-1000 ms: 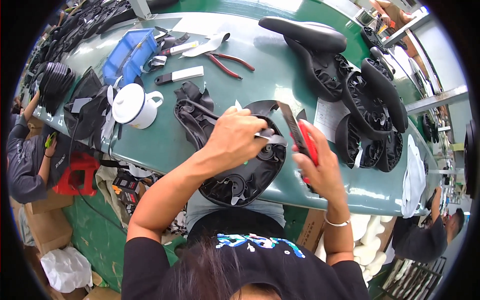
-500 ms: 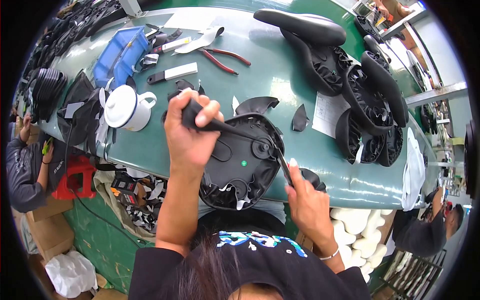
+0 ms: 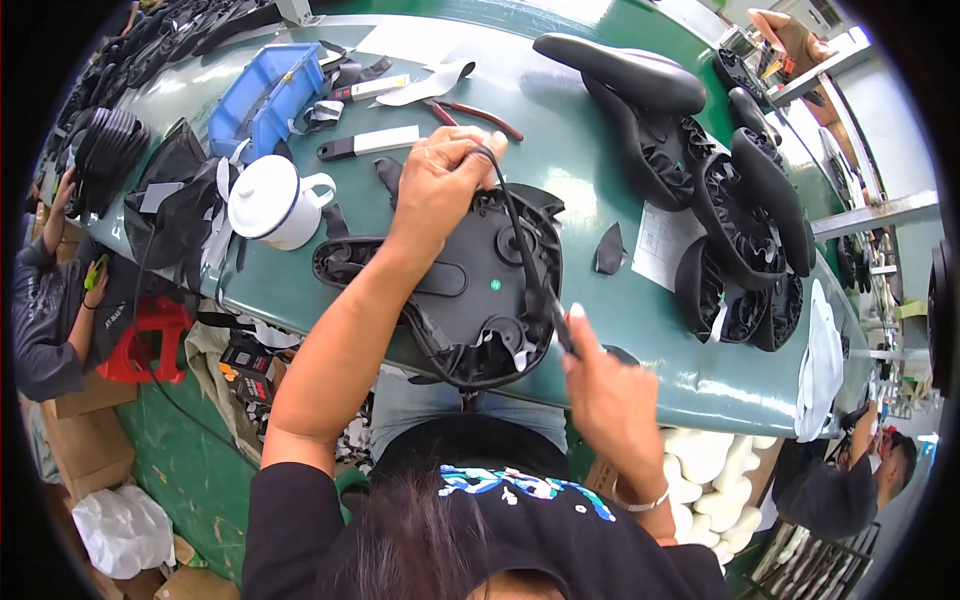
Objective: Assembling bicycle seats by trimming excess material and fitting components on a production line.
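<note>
My left hand (image 3: 440,185) raised forward, fingers curled into tight fist, knuckles up, thumb tucked at front. Left forearm bare, stretched long from lower left, elbow bent. My right hand (image 3: 600,385) lower, close to body, fingers pinched together, index extended upward. Right wrist bent, bracelet on it, forearm short in view.

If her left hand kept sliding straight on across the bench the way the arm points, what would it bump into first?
Probably the red-handled pliers lying just beyond the knuckles of the left hand, which grips a black strip over the upturned saddle base. Depth is hard to judge; it might pass over them.
</note>
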{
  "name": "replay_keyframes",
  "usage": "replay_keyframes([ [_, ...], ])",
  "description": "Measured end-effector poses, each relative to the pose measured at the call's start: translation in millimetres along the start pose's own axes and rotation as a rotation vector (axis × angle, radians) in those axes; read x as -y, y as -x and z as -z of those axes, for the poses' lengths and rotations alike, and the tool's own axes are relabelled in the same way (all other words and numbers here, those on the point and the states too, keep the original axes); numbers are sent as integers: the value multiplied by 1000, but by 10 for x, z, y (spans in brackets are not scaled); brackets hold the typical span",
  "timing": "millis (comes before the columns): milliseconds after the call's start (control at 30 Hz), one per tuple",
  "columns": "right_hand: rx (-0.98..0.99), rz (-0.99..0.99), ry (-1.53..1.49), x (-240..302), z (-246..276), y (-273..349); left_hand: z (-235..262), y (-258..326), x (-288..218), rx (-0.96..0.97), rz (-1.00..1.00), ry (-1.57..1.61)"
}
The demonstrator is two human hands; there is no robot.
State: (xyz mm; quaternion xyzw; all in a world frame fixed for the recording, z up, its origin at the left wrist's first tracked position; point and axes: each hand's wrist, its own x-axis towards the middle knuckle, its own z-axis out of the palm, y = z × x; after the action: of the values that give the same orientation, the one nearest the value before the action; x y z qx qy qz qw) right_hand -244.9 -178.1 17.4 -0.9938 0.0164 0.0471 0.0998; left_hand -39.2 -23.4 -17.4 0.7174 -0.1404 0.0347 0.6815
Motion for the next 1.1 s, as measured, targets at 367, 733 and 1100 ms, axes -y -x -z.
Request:
replay_keyframes([
  [367, 120, 616, 174, -629, 560, -1037, 553, 814, -453, 326, 64, 260],
  [733, 204, 86, 218, -551, 460, 122, 878, -57, -195, 720, -215, 574],
  [1100, 73, -5, 119, -713, 107, 494, -562, 60, -423, 619, 304, 722],
])
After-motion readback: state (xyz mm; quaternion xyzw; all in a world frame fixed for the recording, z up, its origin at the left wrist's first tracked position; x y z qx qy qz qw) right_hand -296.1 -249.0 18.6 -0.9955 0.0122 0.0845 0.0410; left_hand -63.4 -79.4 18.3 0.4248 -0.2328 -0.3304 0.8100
